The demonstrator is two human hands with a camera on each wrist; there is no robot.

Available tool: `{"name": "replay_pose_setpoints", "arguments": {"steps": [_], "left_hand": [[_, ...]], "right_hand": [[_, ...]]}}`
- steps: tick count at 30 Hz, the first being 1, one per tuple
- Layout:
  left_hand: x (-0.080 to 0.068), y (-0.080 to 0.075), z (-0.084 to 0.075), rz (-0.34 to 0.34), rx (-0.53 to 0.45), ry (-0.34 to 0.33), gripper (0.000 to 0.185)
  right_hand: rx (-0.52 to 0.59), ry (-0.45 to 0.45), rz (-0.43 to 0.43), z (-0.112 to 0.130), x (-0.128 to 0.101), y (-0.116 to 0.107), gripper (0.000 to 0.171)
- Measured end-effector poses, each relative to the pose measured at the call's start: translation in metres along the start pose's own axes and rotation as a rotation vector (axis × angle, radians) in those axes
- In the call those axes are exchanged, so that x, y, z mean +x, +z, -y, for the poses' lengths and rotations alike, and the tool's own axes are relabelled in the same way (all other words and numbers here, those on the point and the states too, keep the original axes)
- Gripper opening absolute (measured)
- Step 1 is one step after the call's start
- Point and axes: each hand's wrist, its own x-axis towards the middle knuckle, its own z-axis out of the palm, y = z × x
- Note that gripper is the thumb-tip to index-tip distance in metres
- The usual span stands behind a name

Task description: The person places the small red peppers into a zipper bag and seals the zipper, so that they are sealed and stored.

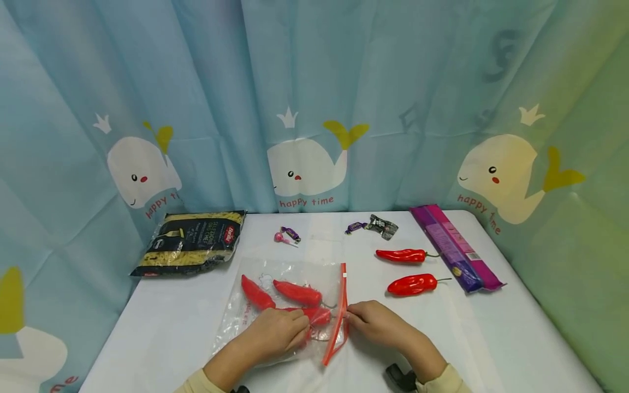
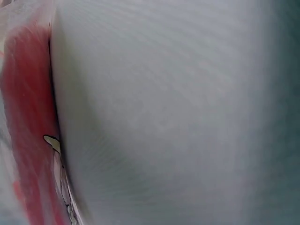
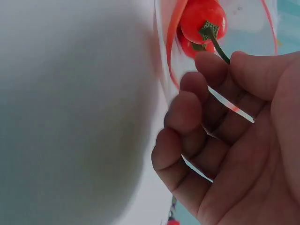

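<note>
At the near edge of a white table [image 1: 172, 327], a person's left hand [image 1: 277, 334] rests on a clear zip bag [image 1: 275, 295], its fingers curled down over the plastic and a red pepper [image 1: 314, 315] inside, while the right hand [image 1: 375, 323] pinches the bag's red zip strip [image 1: 339, 316] at its open end. The right wrist view shows that hand's fingers [image 3: 187, 117] curled round the strip, with a pepper's green stem just above them. The bag lies flat in the middle of the table and holds two more red peppers [image 1: 297, 292] behind the first. Beyond it to the right, two loose red peppers [image 1: 411, 284] lie apart on the cloth, beside a long purple packet [image 1: 454, 245]. Farther back sit wrapped sweets [image 1: 290, 234] and a crumpled wrapper [image 1: 383, 225], and a dark pasta bag [image 1: 194, 243] at the far left corner. A blue whale-print curtain [image 1: 304, 169] hangs behind.
</note>
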Motion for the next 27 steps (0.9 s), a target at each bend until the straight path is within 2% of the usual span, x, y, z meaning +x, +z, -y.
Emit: {"name": "replay_pose_setpoints", "arguments": {"steps": [6,10,14,18,19,23,27], "left_hand": [[0.002,0.001,-0.001,0.014,-0.007,-0.008,0.014],[0.002,0.000,-0.001,0.014,-0.005,-0.010,0.014],[0.001,0.001,-0.001,-0.006,0.000,0.000,0.015],[0.000,0.000,0.000,-0.019,0.002,0.008,0.016],[0.000,0.000,0.000,-0.019,0.002,0.008,0.016],[0.000,-0.001,0.001,-0.009,-0.002,0.000,0.015],[0.000,0.000,0.001,0.001,-0.001,-0.001,0.014]], "right_hand": [[-0.007,0.003,0.002,0.002,0.003,0.004,0.028],[0.014,0.004,-0.013,-0.004,-0.002,-0.001,0.029],[-0.028,0.018,-0.102,-0.013,-0.012,-0.016,0.023],[-0.142,0.030,-0.229,-0.024,-0.025,-0.038,0.003],[-0.175,0.031,-0.258,-0.028,-0.028,-0.043,0.005],[-0.297,0.069,-0.345,-0.043,-0.042,-0.062,0.028],[-0.374,0.127,-0.370,-0.060,-0.056,-0.076,0.037]]}}
